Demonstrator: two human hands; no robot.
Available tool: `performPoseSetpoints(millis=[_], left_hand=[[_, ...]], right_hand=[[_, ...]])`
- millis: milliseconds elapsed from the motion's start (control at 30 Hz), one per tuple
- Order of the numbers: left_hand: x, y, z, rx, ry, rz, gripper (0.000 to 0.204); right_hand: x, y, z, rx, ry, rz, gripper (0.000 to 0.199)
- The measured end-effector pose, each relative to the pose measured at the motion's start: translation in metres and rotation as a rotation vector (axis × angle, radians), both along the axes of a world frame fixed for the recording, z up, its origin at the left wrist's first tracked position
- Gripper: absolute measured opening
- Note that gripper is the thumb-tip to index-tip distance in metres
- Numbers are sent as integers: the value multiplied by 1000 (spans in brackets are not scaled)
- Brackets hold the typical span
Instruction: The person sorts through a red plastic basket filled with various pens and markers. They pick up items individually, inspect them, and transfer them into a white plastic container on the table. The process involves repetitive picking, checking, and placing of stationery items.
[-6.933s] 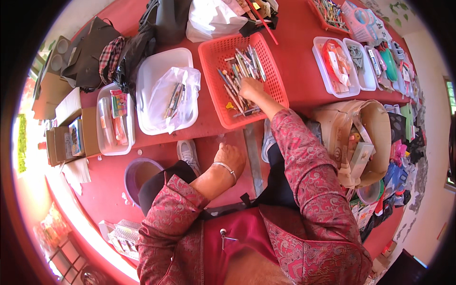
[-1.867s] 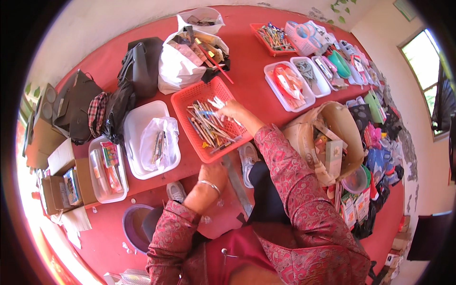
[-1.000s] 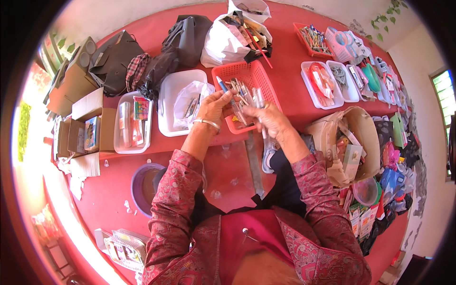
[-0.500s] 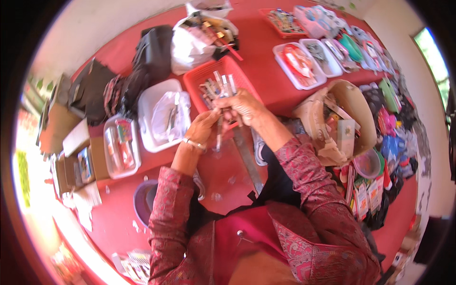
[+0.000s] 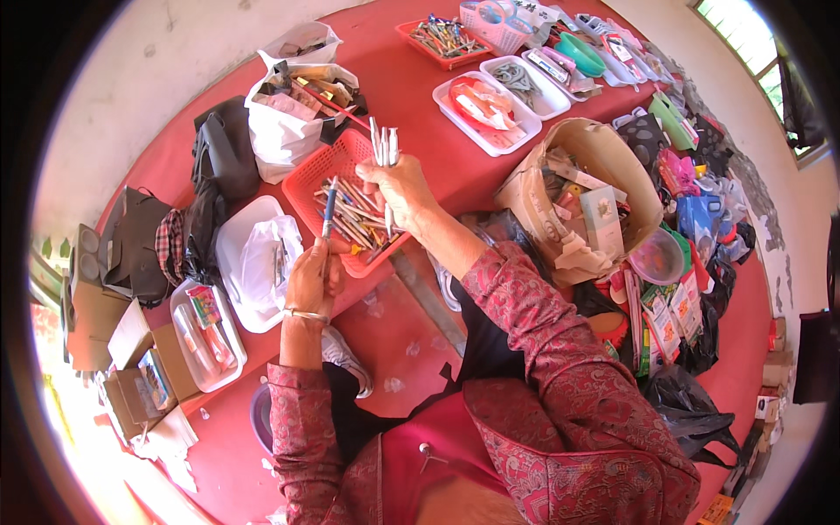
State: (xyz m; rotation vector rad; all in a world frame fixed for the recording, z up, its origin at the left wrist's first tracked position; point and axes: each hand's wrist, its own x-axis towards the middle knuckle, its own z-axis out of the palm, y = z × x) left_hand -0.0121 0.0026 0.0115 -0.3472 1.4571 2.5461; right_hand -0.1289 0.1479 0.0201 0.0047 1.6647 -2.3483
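Observation:
My left hand (image 5: 313, 276) is closed on the lower end of a slim blue pen (image 5: 329, 210), which points upward beside the basket. In my right hand (image 5: 404, 192) is a bunch of several silver-white pens (image 5: 383, 147), gripped in the fist so that their ends stick out above and below. Under and between the hands is a red plastic basket (image 5: 304, 178) with perforated sides. Many loose pens and pencils (image 5: 354, 214) lie crisscross in it, and my right hand partly covers its right side.
Left of the basket stand a white tray (image 5: 229, 236) with a plastic bag and a smaller tray (image 5: 234, 372) of packets. A torn cardboard box (image 5: 516, 175) is to the right. Farther off are a stuffed white bag (image 5: 267, 118) and another red tray of pens (image 5: 448, 61).
My hands, which were together over the basket, have moved apart. The left now holds the blue pen; the right keeps its bunch, raised higher. The whole view has shifted.

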Motion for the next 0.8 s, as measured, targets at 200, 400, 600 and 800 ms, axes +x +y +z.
performPoseSetpoints(millis=[200, 400, 600, 800], left_hand=[[3, -10, 6, -451, -126, -162, 30], [9, -29, 16, -343, -209, -212, 28], [13, -40, 28, -105, -117, -251, 52], [7, -58, 10, -166, 73, 54, 53]], right_hand=[[27, -8, 3, 700, 1343, 285, 11], [40, -4, 5, 873, 1031, 702, 13], [39, -5, 3, 774, 824, 716, 19], [33, -6, 2, 119, -97, 594, 21]])
